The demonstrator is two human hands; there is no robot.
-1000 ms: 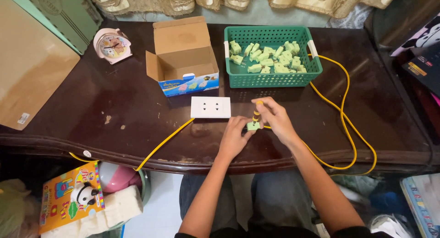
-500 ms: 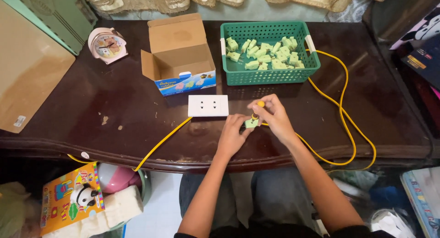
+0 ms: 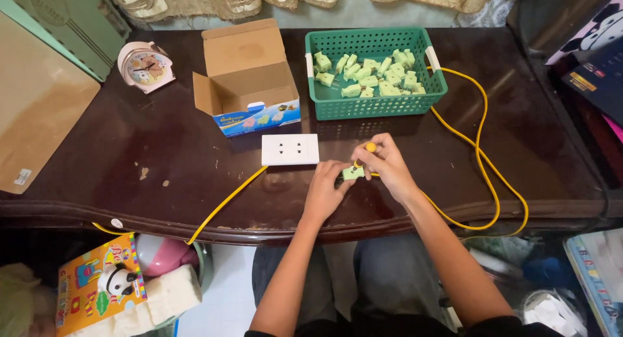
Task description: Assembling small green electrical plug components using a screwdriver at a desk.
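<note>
Between fingers (image 3: 344, 181) of both hands: green plug (image 3: 354, 173).

Both forearms are bare from the wrist up to the bottom edge of the head view, with no sleeve cuffs showing along them. The left hand (image 3: 326, 191) and the right hand (image 3: 388, 168) wear no gloves, and no ring, watch or bracelet shows at either wrist. At the very bottom edge, by the elbows, a dark strip of cloth shows, which may be the hem of a short-sleeved top; it is too little to tell more. The legs below the arms are clad in grey-blue trousers of a denim-like cloth, slightly faded over the thighs, with soft folds running along them.
</note>
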